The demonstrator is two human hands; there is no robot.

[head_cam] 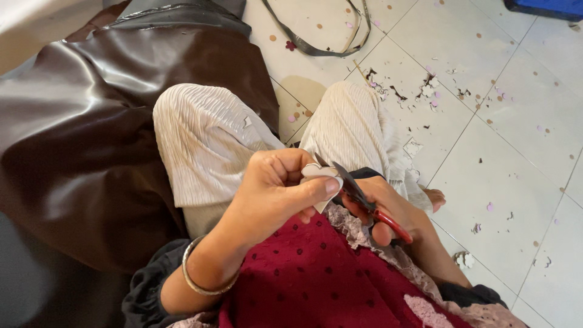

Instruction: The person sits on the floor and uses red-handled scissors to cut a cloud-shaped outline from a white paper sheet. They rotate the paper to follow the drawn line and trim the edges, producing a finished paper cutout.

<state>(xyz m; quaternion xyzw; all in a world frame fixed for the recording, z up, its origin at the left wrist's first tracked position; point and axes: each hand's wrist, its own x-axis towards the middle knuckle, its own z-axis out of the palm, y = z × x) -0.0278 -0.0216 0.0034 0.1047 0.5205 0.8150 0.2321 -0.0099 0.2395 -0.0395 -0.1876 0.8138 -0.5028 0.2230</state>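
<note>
A wide sheet of dark brown leatherette [79,140] covers the left side of the tiled floor [516,140], where paper scraps [425,91] and small coloured dots lie scattered toward the far right corner. The seated person's cream trousers [206,140] and red dotted top [316,273] fill the near middle. Over the lap, the left hand [273,194], a metal bangle [203,282] at its wrist, pinches a small pale cut-out piece [319,172] between thumb and fingertips. The right hand [395,212] grips red-handled scissors [364,203], blades touching the piece's edge. Turning the piece into the blades, with short snips, would likely keep the curve clean.
</note>
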